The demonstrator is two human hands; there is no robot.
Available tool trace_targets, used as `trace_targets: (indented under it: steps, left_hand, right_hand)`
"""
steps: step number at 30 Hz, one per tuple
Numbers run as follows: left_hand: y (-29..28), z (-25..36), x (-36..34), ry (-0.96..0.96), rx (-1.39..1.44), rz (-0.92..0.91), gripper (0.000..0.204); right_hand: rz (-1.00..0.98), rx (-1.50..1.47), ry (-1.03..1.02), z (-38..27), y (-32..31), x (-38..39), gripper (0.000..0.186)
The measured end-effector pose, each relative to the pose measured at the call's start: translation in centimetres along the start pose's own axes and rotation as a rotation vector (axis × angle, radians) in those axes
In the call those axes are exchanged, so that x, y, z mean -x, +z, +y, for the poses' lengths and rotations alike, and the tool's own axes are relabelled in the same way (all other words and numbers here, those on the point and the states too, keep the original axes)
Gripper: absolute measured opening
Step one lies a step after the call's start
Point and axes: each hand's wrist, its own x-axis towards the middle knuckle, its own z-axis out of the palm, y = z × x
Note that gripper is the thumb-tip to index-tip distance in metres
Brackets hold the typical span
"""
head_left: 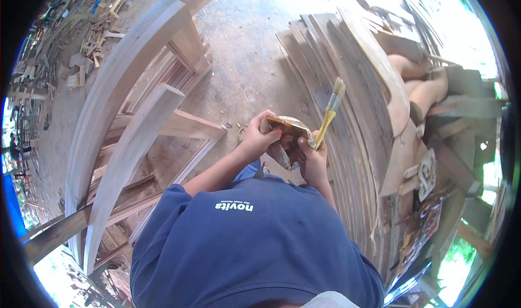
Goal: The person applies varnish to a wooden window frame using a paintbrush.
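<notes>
In front of my chest I hold a small, crumpled, open container (293, 124) with a pale rim and a glossy brown inside. My left hand (258, 139) grips its left side, thumb over the rim. On the opposite side, my right hand (315, 160) closes on the container's edge. The same right hand also holds a paintbrush (329, 113) with a yellow handle. The brush points up and away to the right, its pale bristles at the top. My fingers hide the lower end of its handle.
Wooden frames with curved rails (133, 110) stand close on my left. To my right leans a row of long boards (342, 91), with curved wooden pieces (429, 88) beyond. Wood scraps (81, 64) lie at the far left on the concrete floor (239, 53).
</notes>
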Motion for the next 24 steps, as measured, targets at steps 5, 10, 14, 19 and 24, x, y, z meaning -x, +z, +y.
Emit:
trace_targets:
  steps: [5, 10, 14, 19, 24]
  left_hand:
    - [-4.0, 1.9, -5.9, -0.012, 0.164, 0.182, 0.020]
    - [-6.3, 7.7, -10.8, -0.063, -0.011, 0.190, 0.027]
    - [-7.9, 8.3, -15.7, -0.065, -0.152, 0.218, 0.033]
    - [-7.7, 9.8, -22.0, -0.091, -0.048, 0.291, 0.041]
    - [-8.9, 8.4, -32.0, 0.157, -0.226, 0.287, 0.046]
  right_hand:
    - [-0.055, 0.169, -0.049, 1.2, 3.9, -8.0, 0.024]
    - [0.003, 0.170, 0.057, 0.6, 8.5, -13.3, 0.019]
    - [0.022, 0.216, 0.128, -1.2, 11.3, -18.3, 0.029]
    - [0.057, 0.653, -0.150, -3.5, 11.9, -26.0, 0.036]
    - [-0.015, 0.894, -0.265, -7.3, 12.7, -35.6, 0.034]
